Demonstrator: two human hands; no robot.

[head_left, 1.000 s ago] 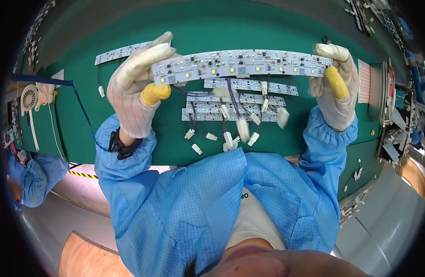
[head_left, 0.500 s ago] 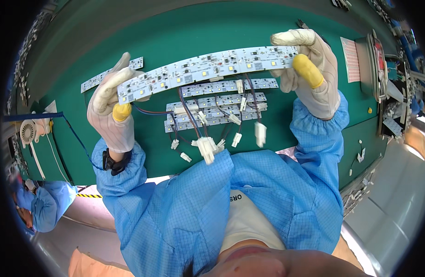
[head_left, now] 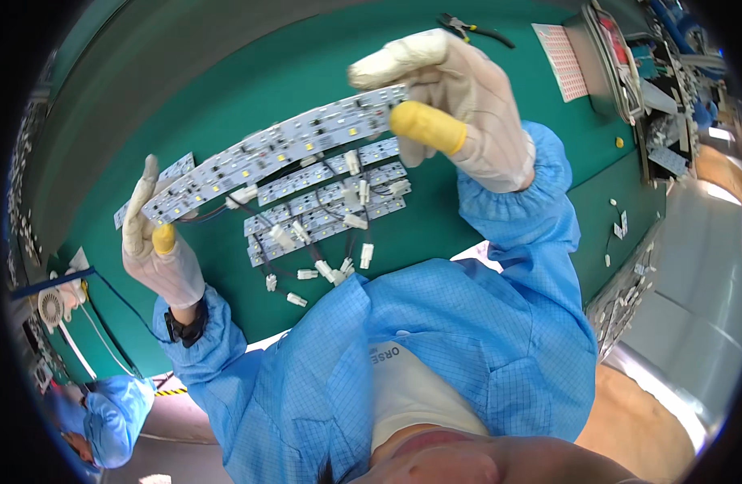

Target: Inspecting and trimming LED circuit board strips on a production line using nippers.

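Both gloved hands pinching white LED strip (head_left: 274, 149) by its ends, left hand (head_left: 157, 250) and right hand (head_left: 451, 105) holding it raised over green bench (head_left: 468, 234); more wired strips (head_left: 322, 206) lying beneath

LED strip (head_left: 274, 152) now tilted, right end up, no longer level; right hand (head_left: 455, 109) risen higher and nearer camera; left hand (head_left: 161, 250) dropped lower left; view swung, green bench (head_left: 484, 234) appears rotated

1 held LED strip (head_left: 274, 149), 2 gloved hands (head_left: 455, 109)
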